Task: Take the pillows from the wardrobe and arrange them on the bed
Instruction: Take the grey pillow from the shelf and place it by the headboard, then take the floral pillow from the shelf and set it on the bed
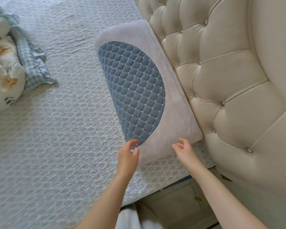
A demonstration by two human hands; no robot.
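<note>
On bed (48, 129), unlabelled pillow (139, 90) beside headboard (229, 80).

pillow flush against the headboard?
Yes, the grey pillow lies on the bed with its long edge pressed along the tufted headboard.

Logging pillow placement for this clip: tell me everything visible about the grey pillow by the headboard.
The grey pillow is a long rectangular block in soft, plush-looking grey fabric, with a half-oval inset of blue quilted diamond stitching edged in pale piping. It lies flat on the textured bedspread, one long side against the tufted cream headboard. The left hand and right hand are at its near end, fingers loosely open, not clearly gripping.
</note>
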